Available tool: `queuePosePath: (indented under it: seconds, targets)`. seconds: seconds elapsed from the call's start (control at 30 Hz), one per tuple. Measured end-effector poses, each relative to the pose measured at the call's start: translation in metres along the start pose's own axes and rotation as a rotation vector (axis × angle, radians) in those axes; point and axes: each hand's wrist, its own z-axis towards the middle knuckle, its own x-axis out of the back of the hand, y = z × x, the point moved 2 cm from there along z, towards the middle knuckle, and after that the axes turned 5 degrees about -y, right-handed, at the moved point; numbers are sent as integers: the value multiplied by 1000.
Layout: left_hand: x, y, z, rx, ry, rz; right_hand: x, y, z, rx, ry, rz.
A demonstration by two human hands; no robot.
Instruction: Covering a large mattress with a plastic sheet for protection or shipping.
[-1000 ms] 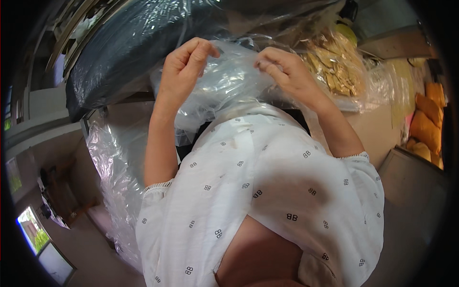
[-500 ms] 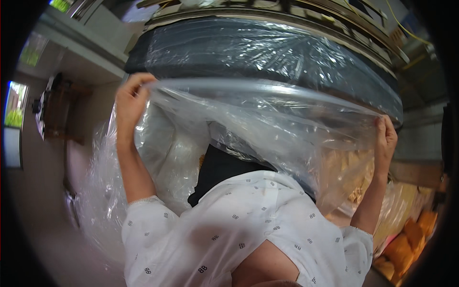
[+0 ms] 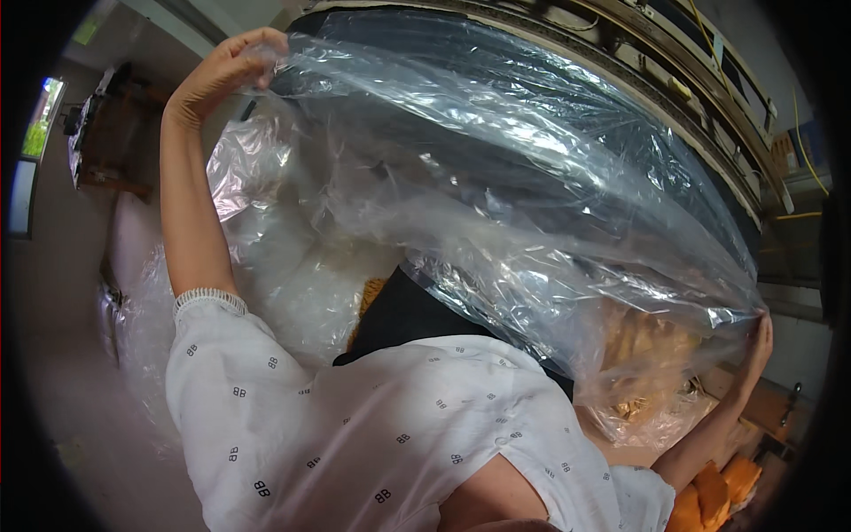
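A large clear plastic sheet (image 3: 496,199) stretches between my two hands in loose, shiny folds. High at the far left, my left hand (image 3: 239,66) is closed around its edge, with that arm raised. On the right and lower down, the fingertips of my right hand (image 3: 756,346) pinch the sheet's other end. Beneath and beyond the sheet lies a wide dark padded piece (image 3: 390,28), mattress-like, seen through the plastic. More crumpled plastic (image 3: 266,293) hangs down to the left of my body and in front of my legs.
Long wooden and metal rails (image 3: 674,58) run along the far side. A yellow cord (image 3: 802,142) hangs at the far right. Orange cloth (image 3: 714,496) is heaped at the lower right. A small wooden table (image 3: 115,133) stands at the left, near a window (image 3: 40,133).
My left hand has moved up and away with the sheet's edge. My right hand has moved outward to the right and lower, and the plastic now spreads over more of the dark padded piece.
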Motion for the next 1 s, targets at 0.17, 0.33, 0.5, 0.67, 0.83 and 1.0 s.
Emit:
queuePosePath:
  seconds: [0.17, 0.33, 0.5, 0.67, 0.83, 1.0]
  targets:
    - [17, -39, 56, -95, 235, -344, 13, 2, 33, -131, -117, 417]
    - [-14, -84, 92, 108, 453, -17, -7, 36, 54, 135, 61, -283]
    - [-27, -102, 79, 73, 629, 509, -17, 48, 50, 176, -25, -360]
    - [-19, -92, 88, 66, 568, 553, -29, 51, 53, 161, -76, -317]
    - [-6, -100, 107, 218, 413, 89, -40, 45, 48, 188, -97, -343]
    - [-10, -97, 103, 124, 450, -64, -33, 49, 37, 219, -54, -337]
